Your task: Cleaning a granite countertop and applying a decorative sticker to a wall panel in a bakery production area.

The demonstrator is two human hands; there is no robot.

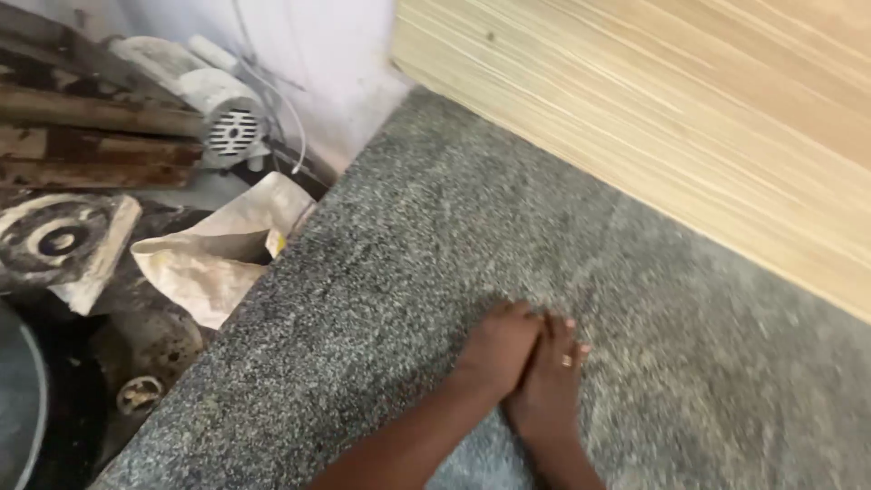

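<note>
My left hand point(497, 349) and my right hand point(551, 381) lie flat, side by side, on a speckled grey granite slab point(390, 236). Their inner edges touch, and the fingers point away from me. Neither hand holds anything. A ring shows on a finger of my right hand. My left forearm comes in from the lower left, and my right wrist comes up from the bottom edge.
A pale wooden board point(689, 118) runs along the slab's far right side. Off the slab's left edge lie a crumpled beige sack point(218, 254), a white electric motor point(218, 104), rusty metal bars point(91, 145) and a round dusty disc point(59, 240).
</note>
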